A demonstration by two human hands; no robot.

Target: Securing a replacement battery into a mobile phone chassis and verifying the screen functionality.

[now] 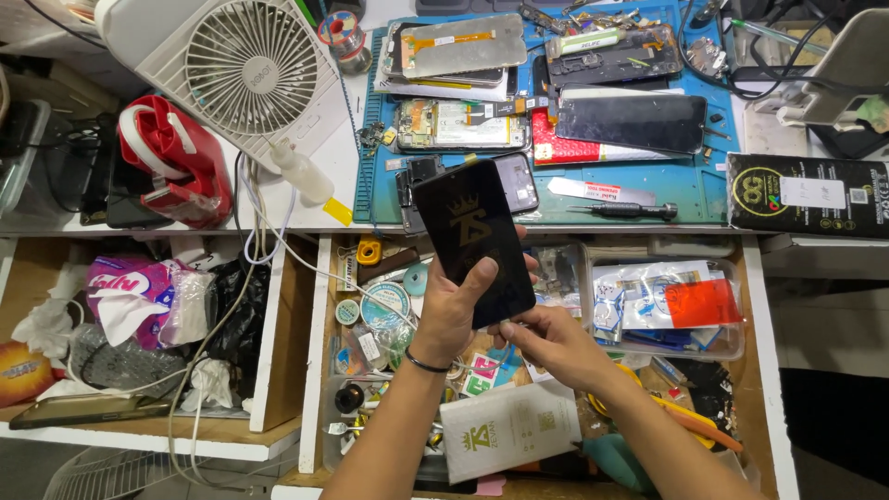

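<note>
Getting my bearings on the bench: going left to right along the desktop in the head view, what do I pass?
Red-and-white pouch → white fan → white squeeze bottle → blue work mat → black box.

White bench [306, 208] under blue mat [704, 190]

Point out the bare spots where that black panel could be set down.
Little is free. One bare strip of blue mat lies right of the screwdriver, before the black box. White bench shows between fan and mat. The mat's top and the open drawer under both hands are crowded.
</note>
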